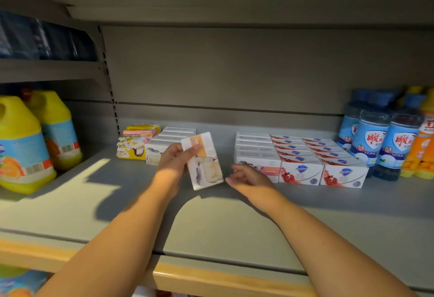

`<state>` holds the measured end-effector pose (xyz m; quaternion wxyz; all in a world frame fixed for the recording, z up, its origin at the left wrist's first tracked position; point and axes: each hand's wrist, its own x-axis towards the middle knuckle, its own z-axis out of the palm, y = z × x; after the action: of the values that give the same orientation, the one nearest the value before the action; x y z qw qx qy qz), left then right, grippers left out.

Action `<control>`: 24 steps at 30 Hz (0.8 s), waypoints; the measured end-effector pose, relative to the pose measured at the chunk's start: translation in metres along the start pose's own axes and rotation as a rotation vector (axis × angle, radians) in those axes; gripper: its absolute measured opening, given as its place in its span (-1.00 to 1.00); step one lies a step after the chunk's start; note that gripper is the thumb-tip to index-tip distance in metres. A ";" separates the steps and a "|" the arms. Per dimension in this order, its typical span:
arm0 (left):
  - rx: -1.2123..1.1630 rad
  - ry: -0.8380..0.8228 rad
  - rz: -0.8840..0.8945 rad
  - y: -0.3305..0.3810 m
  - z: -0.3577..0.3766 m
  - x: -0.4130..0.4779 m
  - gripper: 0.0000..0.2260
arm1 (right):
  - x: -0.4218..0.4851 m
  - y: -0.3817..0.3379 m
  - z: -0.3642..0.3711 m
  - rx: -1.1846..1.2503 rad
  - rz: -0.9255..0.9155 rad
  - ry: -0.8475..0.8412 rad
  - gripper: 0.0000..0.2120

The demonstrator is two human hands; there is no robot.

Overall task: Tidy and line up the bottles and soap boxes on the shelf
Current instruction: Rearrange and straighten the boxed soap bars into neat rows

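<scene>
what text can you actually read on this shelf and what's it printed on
"雕": large red character on the blue bottles.
Red-and-white soap boxes: blue shield logo, wording too blurred to read.
White box in the left hand: print too small.
Yellow jugs, orange bottle, yellow packs: labels blurred.

The left hand [173, 158] gripped a tilted white soap box [204, 162] over the grey shelf [211, 226]. Just right of that box the right hand [246, 176] hovered, fingers loose. Farther right sat rows of soap boxes [300, 155], then blue bottles [375, 137]. Far left of it stood yellow jugs [23, 146].
</scene>
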<state>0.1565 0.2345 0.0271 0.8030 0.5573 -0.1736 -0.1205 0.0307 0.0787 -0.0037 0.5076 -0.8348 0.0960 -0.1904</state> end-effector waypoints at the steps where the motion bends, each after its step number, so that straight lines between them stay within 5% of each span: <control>1: -0.023 -0.037 -0.042 -0.001 0.003 -0.001 -0.89 | 0.000 -0.002 0.001 0.049 0.016 -0.019 -0.74; 5: -0.089 -0.194 -0.118 -0.006 0.012 -0.007 -0.84 | 0.000 -0.008 0.008 0.272 0.045 -0.111 -0.84; 9: -0.100 -0.257 -0.130 -0.008 0.016 -0.010 -0.78 | -0.003 -0.010 0.010 0.150 -0.009 -0.111 -0.75; 13: 0.010 -0.300 -0.024 -0.012 0.017 -0.007 -0.82 | -0.003 -0.010 0.007 0.031 -0.163 0.136 -0.63; 16: 0.138 -0.388 -0.018 -0.014 0.017 -0.009 -0.64 | -0.003 -0.011 0.000 -0.129 -0.349 0.365 -0.63; 21: -0.146 -0.534 -0.159 -0.012 0.012 -0.009 -0.65 | -0.005 -0.013 -0.005 -0.567 -0.745 0.483 -0.53; 24: -0.282 -0.572 -0.193 -0.006 0.007 -0.010 -0.53 | -0.004 -0.017 -0.004 -0.589 -0.807 0.508 -0.54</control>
<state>0.1443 0.2309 0.0223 0.7758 0.3981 -0.3202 -0.3704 0.0251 0.0848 0.0122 0.1009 -0.8397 -0.0628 -0.5299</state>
